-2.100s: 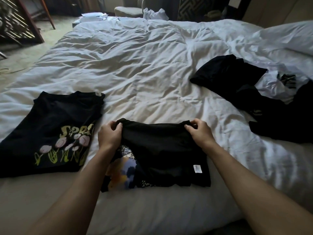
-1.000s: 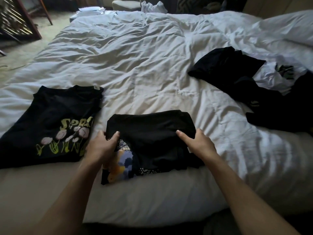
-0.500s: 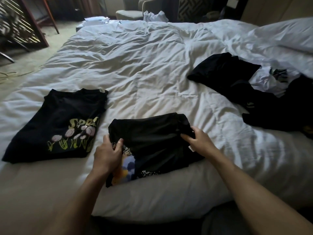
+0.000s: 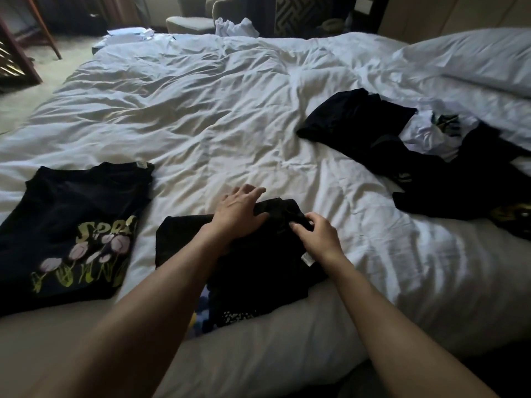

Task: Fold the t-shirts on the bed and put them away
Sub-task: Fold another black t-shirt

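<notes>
From the head view, a black shirt (image 4: 258, 259) lies at the near edge of the bed (image 4: 230, 124), right in front of the person. It is folded small, with a bit of a bright picture peeking out at the bottom and a small white tag (image 4: 307, 258) on its right side. The left hand (image 4: 240, 215) lies flat on the top part of the shirt, with its fingers (image 4: 253, 192) straight and a little spread, reaching past the far edge onto the white cover. The right hand (image 4: 317, 235) is just beside it, and its fingers (image 4: 298, 225) pinch a bit of the black cloth at the top right corner. This looks like the last bit of folding: one hand holds the shirt down and the other tucks or pulls the corner neat. To the left lies a flower shirt (image 4: 71, 234), already folded flat, with pink flowers and yellow letters. Well apart on the right lies a messy pile of clothes (image 4: 416, 156), black and white, not folded yet. Next, the person probably needs to press the fold flat, let go gently so it stays shut, and move the shirt next to the flower shirt. Then the pile is waiting.
</notes>
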